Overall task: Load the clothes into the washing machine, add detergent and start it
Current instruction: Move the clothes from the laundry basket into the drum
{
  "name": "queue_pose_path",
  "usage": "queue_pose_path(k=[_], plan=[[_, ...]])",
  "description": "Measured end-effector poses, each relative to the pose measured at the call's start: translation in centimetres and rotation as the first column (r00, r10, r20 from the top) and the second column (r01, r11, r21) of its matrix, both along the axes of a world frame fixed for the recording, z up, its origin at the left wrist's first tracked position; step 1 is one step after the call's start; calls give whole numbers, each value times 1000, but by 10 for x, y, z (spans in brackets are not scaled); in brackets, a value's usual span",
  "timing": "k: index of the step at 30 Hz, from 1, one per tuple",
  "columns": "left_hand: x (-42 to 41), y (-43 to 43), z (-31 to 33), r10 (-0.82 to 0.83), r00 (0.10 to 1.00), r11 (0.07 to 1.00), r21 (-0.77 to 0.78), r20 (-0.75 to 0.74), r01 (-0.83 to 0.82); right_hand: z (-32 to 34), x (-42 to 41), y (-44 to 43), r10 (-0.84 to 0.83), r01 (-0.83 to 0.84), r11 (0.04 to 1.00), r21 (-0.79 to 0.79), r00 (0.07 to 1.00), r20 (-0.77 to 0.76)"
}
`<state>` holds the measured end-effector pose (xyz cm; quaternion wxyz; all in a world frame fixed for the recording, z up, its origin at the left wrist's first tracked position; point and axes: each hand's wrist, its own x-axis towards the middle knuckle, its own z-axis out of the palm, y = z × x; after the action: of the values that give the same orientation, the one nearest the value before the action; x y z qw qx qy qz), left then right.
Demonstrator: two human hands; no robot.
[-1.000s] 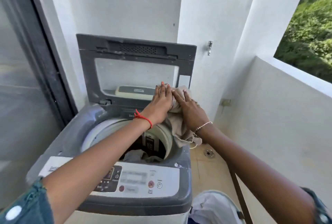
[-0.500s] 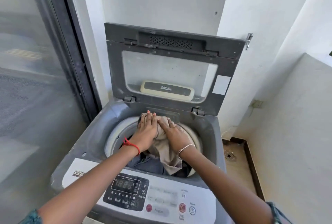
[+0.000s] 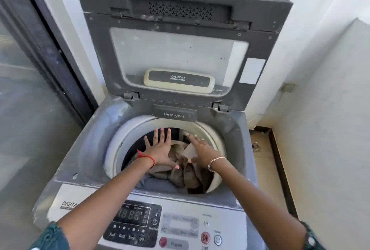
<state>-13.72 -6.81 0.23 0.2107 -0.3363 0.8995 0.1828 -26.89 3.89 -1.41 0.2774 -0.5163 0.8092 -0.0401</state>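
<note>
A grey top-loading washing machine (image 3: 94, 141) stands in front of me with its lid (image 3: 180, 29) raised upright against the wall. A beige garment (image 3: 186, 173) lies in the drum on top of darker blue-grey clothes (image 3: 158, 186). My left hand (image 3: 160, 149) hovers over the drum with its fingers spread, holding nothing. To its right, my right hand (image 3: 200, 149) is also spread, palm down, just above or on the beige garment; it is slightly blurred. A flap marked Detergent (image 3: 174, 113) sits at the drum's back edge.
The control panel (image 3: 160, 227) with a lit display and red start button (image 3: 205, 237) faces me at the front. A dark-framed glass door (image 3: 30, 89) is on the left, a white low wall (image 3: 330, 129) on the right, with a floor drain (image 3: 255, 146) between.
Both hands carried the beige garment from the machine's right rim down into the drum and let go of it; the fingers are now spread. My view has moved closer and lower.
</note>
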Motion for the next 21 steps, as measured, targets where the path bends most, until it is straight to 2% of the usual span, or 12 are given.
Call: queue_pose_path(k=[2,4,7,10,13,16,18,21], plan=[[-21,11,12,-35,997,999,19,-64,37,18,-14,19,-79,95,982,-164,991,105],[-48,28,27,-87,986,995,32,-144,93,38,-28,47,-174,218,919,-329,972,157],[-94,67,48,-186,948,982,-16,-258,189,61,-54,100,-360,384,768,-512,921,152],[-141,122,61,-300,896,948,0,-328,317,61,-84,160,-551,548,606,-576,812,193],[-185,182,64,-411,860,889,76,-302,452,34,-105,222,-667,667,536,-518,710,224],[-223,242,42,-496,849,807,265,-184,529,-14,-111,281,-736,766,524,-374,627,254],[-241,277,6,-567,821,760,344,-66,552,-53,-108,315,-762,810,524,-262,584,280],[-250,312,-81,-623,776,739,398,98,544,-124,-102,357,-784,836,541,-96,542,301]])
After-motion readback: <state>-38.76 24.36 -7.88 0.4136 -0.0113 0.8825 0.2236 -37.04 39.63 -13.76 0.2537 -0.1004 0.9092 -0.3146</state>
